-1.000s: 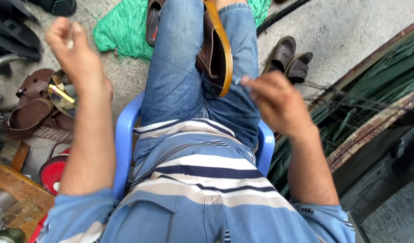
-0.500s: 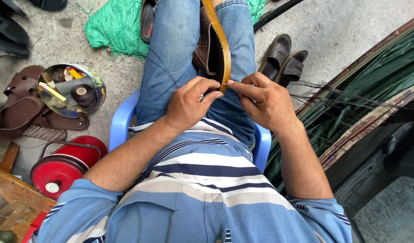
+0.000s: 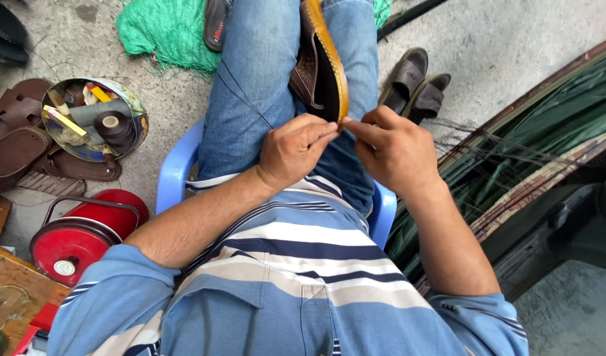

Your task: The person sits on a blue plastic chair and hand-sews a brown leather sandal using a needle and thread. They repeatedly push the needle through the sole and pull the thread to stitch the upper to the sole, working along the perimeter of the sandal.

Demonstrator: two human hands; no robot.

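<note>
Both hands pinch the near end of the tan-soled sandal (image 3: 326, 62) on the lap. The left hand (image 3: 293, 150) and right hand (image 3: 395, 148) have fingertips closed on its edge. Keeping the sole (image 3: 332, 66) braced between the thighs should steady the work.

I'm seeing a brown leather sandal (image 3: 319, 72) with a tan-yellow sole edge lying on its side between my thighs — sole rim facing right, its near end sitting at my fingertips, strap side facing left.

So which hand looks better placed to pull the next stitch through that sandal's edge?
Probably the right hand: its fingers pinch right at the sandal rim's near end, while the left hand rests curled against the sole, apparently steadying it.
</note>
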